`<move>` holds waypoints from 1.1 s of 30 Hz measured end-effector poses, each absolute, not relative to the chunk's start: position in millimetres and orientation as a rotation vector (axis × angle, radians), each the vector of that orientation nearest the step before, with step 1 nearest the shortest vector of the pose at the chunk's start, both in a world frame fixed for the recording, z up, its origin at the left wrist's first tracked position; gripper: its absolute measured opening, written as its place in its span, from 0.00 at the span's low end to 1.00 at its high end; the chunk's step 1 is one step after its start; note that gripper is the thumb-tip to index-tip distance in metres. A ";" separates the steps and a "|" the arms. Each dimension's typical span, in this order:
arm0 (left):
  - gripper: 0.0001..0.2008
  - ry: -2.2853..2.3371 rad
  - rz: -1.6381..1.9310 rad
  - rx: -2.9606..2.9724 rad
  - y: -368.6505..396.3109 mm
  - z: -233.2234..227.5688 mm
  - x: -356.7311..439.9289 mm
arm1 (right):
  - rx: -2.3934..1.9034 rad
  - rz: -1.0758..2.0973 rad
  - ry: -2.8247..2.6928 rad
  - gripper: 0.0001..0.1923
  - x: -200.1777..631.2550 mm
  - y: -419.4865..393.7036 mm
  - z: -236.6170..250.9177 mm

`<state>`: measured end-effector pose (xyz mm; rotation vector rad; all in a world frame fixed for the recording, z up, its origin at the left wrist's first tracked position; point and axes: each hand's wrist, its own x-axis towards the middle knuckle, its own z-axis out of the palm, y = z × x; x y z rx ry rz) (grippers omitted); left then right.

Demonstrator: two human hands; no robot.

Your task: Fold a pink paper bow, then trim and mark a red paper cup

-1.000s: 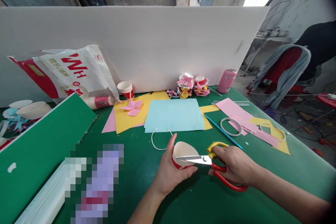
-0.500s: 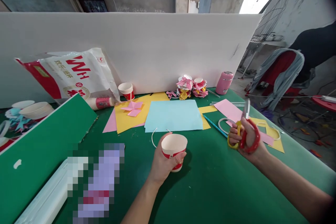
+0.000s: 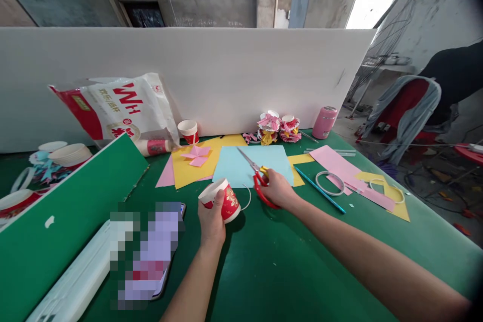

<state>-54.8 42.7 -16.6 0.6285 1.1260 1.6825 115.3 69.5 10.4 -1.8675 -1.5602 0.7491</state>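
Observation:
A red and white paper cup (image 3: 230,203) lies tilted in my left hand (image 3: 212,221), its mouth turned to the left. From its base a thin white string (image 3: 248,197) curves out to the right. My right hand (image 3: 278,188) grips red and yellow scissors (image 3: 260,181) by the handles, just right of the cup. The blades point up and left over a light blue paper sheet (image 3: 226,161) and look closed. Under and around that sheet are yellow paper (image 3: 188,173) and a pink folded paper piece (image 3: 196,155).
Left are a slanted green board (image 3: 90,201), a phone (image 3: 153,251) and a plastic bag (image 3: 128,105). Paper-frilled cups (image 3: 279,126) and a pink bottle (image 3: 325,122) stand at the back. At right lie a tape roll (image 3: 329,183), a blue pencil (image 3: 320,191) and pink paper (image 3: 335,166).
My right hand has brought the scissors left and inward, close to the cup. My left hand has tipped the cup, turning its mouth left and its base right. The view has shifted slightly.

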 end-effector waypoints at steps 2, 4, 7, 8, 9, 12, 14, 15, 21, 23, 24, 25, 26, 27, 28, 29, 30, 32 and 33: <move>0.27 1.168 1.740 0.637 43.9 -17.3 -55.4 | -1.896 0.698 -1.667 0.12 91.5 77.2 4.4; 0.27 1.192 1.763 0.659 43.8 -16.6 -55.4 | -1.919 0.673 -1.752 0.11 75.2 78.9 -2.0; 0.26 1.209 1.772 0.681 43.6 -16.0 -55.6 | -1.961 0.650 -1.826 0.10 76.3 76.9 -5.0; 0.26 1.212 1.773 0.683 43.7 -16.1 -55.8 | -1.978 0.635 -1.834 0.10 85.4 76.2 -2.5; 0.27 1.213 1.771 0.685 43.8 -16.5 -56.1 | -1.999 0.610 -1.833 0.09 99.0 75.5 2.0; 0.28 1.204 1.734 0.691 43.7 -18.2 -56.4 | -2.104 0.458 -1.754 0.10 163.8 70.2 27.4; 0.29 1.185 1.689 0.704 42.6 -18.9 -55.9 | -2.217 0.291 -1.637 0.08 220.3 60.2 50.5; 0.30 1.170 1.662 0.712 41.7 -19.0 -55.3 | -2.278 0.198 -1.565 0.08 249.8 52.7 62.4; 0.34 1.044 1.463 0.748 30.6 -12.8 -46.3 | -2.549 -0.322 -1.056 0.13 383.8 -8.0 107.9; 0.35 0.996 1.384 0.749 24.9 -9.2 -40.7 | -2.483 -0.306 -0.969 0.14 391.7 -19.8 105.0; 0.35 0.974 1.344 0.749 21.7 -7.6 -37.7 | -2.433 -0.225 -0.938 0.14 387.1 -22.5 99.6; 0.35 0.955 1.306 0.752 18.6 -6.3 -34.6 | -2.336 -0.061 -0.916 0.14 377.1 -23.5 92.0; 0.35 0.938 1.276 0.756 15.5 -5.4 -31.6 | -2.179 0.146 -0.877 0.12 362.8 -23.1 82.6; 0.35 0.925 1.249 0.762 12.6 -5.0 -28.8 | -2.048 0.380 -0.857 0.11 344.9 -21.7 72.0; 0.36 0.918 1.227 0.768 10.0 -4.9 -26.4 | -1.884 0.599 -0.892 0.11 324.8 -19.8 61.1; 0.36 0.919 1.208 0.775 7.8 -5.1 -24.4 | -1.817 0.689 -0.931 0.12 303.5 -17.7 50.4; 0.37 0.924 1.189 0.788 6.1 -5.3 -22.9 | -1.771 0.793 -0.985 0.13 282.1 -15.4 40.8; 0.39 0.936 1.160 0.852 3.8 -5.5 -21.1 | -1.567 1.016 -1.055 0.13 241.9 -11.1 26.3; 0.39 0.939 1.148 0.905 3.0 -5.2 -20.7 | -1.475 1.124 -1.064 0.13 224.3 -9.1 21.7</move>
